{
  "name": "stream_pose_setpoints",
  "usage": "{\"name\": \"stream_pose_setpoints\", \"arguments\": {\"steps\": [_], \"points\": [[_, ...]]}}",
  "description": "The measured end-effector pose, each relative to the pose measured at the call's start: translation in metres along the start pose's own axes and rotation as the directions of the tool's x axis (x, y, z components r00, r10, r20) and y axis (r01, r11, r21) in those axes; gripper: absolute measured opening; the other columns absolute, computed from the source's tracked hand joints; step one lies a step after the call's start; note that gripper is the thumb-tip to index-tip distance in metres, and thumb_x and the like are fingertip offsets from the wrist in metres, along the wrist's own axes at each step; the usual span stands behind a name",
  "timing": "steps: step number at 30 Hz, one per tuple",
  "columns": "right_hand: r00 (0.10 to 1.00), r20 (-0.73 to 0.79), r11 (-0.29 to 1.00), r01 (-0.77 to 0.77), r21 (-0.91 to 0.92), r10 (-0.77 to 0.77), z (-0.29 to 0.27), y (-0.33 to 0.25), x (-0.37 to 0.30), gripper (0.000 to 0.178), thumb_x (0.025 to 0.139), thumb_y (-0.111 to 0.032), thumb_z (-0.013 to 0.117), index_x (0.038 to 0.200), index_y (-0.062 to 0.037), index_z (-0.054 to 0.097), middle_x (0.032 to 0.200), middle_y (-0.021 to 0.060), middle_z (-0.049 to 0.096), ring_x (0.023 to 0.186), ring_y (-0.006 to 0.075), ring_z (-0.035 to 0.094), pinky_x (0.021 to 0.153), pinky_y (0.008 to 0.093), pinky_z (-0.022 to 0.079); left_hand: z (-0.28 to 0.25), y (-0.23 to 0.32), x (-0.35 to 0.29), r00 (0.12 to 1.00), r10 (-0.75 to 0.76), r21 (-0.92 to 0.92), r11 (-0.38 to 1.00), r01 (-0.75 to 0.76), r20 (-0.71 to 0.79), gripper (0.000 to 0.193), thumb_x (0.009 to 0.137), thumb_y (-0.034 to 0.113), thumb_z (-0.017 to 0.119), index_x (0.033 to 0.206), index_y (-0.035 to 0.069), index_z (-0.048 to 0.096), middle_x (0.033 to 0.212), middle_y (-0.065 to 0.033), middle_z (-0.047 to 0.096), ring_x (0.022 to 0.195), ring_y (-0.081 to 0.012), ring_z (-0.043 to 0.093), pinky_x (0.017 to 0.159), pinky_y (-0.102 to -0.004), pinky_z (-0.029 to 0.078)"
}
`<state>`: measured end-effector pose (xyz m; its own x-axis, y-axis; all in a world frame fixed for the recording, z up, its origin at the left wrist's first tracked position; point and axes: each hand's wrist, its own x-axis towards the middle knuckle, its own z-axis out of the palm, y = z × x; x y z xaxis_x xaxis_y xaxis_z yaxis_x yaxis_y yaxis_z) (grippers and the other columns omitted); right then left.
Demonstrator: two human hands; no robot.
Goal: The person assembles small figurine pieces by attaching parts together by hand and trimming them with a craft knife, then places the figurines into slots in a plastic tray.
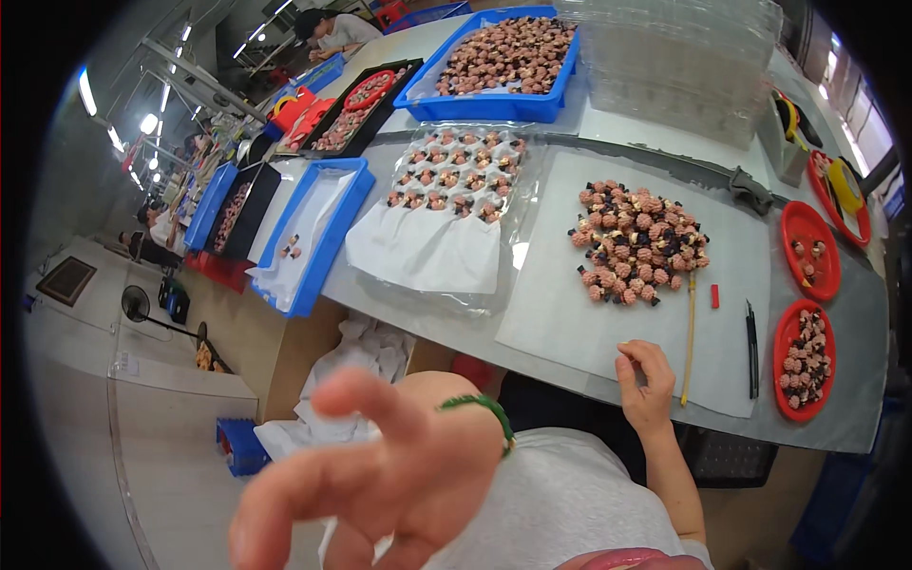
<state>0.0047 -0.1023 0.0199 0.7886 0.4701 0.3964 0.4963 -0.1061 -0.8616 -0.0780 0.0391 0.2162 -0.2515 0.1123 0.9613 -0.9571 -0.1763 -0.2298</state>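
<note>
Green bracelet (486, 405) was worn at the wrist of the left hand (389, 475), which was raised close to the camera with its fingers spread and nothing seen between them. The right hand (651, 385) was held over the front edge of a white sheet (541, 304); its fingers were loosely curled, the thumb was set slightly apart from the forefinger, and no item was seen gripped.

Ahead of the right hand, a loose pile of pink knobbly pieces (641, 242) with dark and cream parts was heaped on the sheet, presumably to be kept within reach and off the grey tabletop (860, 408). To the right were laid a thin yellow stick (690, 351), a small red block (714, 296) and a slim black tool (751, 351), possibly tweezers; quick access was probably intended. Similar pieces were contained in a red oval tray (801, 415), whose raised rim appeared suited to stopping them from rolling.

To the left, pieces were arranged in rows in a clear plastic tray (525, 180), apparently for separation, with white tissue (427, 252) spread across its front. A paper-lined blue tray (334, 237) was positioned farther left, and a fuller blue bin (484, 106) at the rear. Rearward reach past the pile was obstructed by stacked clear packaging (674, 71). A co-worker (342, 33) was seen bent forward in the background.
</note>
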Motion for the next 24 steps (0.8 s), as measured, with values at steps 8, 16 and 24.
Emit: {"name": "stream_pose_setpoints", "arguments": {"steps": [8, 16, 24], "points": [[0.998, -0.042, 0.998, -0.056, -0.027, 0.055, -0.006, 0.006, -0.002, 0.01, 0.078, -0.006, 0.056, 0.086, 0.0009, 0.058, 0.086, 0.0111, 0.056, 0.074, 0.0179, 0.053, 0.066, 0.0256, 0.043, 0.044, 0.004, 0.022, 0.71, -0.384, 0.209, 0.777, 0.594, -0.591, 0.036, 0.07, 0.022, 0.052, 0.106, 0.024, 0.053, 0.141, 0.0094, 0.012, 0.13, -0.01, 0.004, 0.102, -0.0491, -0.01], [0.999, -0.04, 1.0, -0.004, -0.009, 0.003, -0.003, 0.006, -0.001, 0.012, 0.076, -0.006, 0.058, 0.086, 0.0011, 0.059, 0.085, 0.0127, 0.056, 0.071, 0.0193, 0.054, 0.061, 0.0264, 0.045, 0.004, 0.014, -0.027, 0.748, -0.622, -0.08, 0.779, 0.622, -0.231, 0.039, 0.082, 0.03, 0.045, 0.12, 0.028, 0.043, 0.142, 0.0088, 0.011, 0.131, -0.0205, 0.001, 0.102, -0.0503, -0.007], [0.998, 0.035, 0.999, -0.047, 0.003, 0.047, 0.004, 0.013, 0.002, 0.012, 0.078, -0.006, 0.056, 0.087, 0.0012, 0.059, 0.086, 0.0124, 0.056, 0.075, 0.0197, 0.053, 0.064, 0.0264, 0.044, 0.02, 0.018, -0.017, 0.62, -0.726, -0.317, 0.688, 0.653, -0.299, 0.048, 0.089, 0.03, 0.038, 0.134, 0.032, 0.02, 0.143, 0.0049, 0.007, 0.131, -0.0304, -0.002, 0.104, -0.0451, -0.003]]}}
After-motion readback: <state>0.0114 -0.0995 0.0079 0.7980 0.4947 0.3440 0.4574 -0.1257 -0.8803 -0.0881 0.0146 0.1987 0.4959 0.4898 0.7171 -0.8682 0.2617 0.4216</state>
